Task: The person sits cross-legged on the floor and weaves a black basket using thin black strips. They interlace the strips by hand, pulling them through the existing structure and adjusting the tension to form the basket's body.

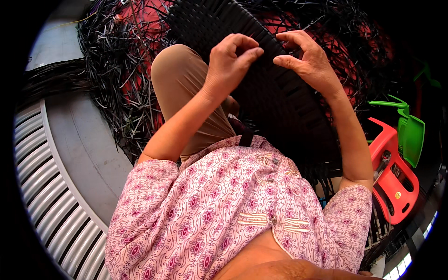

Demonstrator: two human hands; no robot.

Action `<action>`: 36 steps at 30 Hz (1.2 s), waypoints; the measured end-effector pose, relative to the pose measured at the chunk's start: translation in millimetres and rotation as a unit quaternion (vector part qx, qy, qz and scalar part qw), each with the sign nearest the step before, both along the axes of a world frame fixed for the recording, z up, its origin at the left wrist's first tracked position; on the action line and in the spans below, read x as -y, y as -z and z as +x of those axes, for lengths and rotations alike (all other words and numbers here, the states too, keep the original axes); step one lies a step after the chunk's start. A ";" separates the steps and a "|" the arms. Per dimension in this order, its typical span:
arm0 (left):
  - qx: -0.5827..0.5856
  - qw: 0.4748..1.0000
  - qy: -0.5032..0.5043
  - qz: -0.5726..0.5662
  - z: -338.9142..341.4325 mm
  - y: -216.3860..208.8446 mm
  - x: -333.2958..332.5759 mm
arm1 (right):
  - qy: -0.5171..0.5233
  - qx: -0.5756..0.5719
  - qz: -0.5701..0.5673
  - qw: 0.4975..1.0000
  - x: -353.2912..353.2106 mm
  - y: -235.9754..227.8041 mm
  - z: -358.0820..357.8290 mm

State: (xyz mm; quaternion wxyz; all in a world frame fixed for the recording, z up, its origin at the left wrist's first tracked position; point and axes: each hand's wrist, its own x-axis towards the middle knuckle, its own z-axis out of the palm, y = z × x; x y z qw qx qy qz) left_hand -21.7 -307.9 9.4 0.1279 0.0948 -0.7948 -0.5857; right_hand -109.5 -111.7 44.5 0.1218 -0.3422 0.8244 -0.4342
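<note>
A dark woven panel (284, 100) of flat black strips leans in front of me, its long edge slanting from the top toward the right. Above this weave my left hand (229, 60) is closed in a pinch, thumb tip against the curled index finger. Anything between those fingertips is too small or dark to make out. Across from it, by the panel's right edge, my right hand (309, 60) curves with thumb and fingers apart, and nothing shows in it. The panel's lower part falls into deep shadow.
Loose black strips (130, 88) lie heaped over a red surface (151, 23) around the panel. My bent knee (179, 70) rises beside the left forearm. On the right stand a red plastic chair (392, 170) and a green one (411, 135). Silver slats (56, 186) run along the left.
</note>
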 end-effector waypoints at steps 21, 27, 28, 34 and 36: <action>-0.008 0.991 0.000 -0.131 4.3 -5.9 -27.3 | -0.034 0.085 0.004 0.996 -15.6 7.9 -14.7; 0.011 0.997 -0.013 -0.075 1.9 -6.4 -32.0 | -0.023 0.050 0.066 0.996 -9.9 0.3 -10.8; 0.009 0.997 -0.015 -0.073 1.4 -5.4 -31.7 | -0.018 0.046 0.055 0.997 -8.0 -0.3 -10.2; 0.013 0.999 -0.035 0.027 2.1 -1.9 -35.9 | 0.009 0.111 0.048 0.993 -8.5 -4.8 -5.8; 0.005 0.999 -0.038 0.030 1.0 -0.6 -35.7 | 0.007 0.102 0.025 0.994 -5.9 -1.8 -6.6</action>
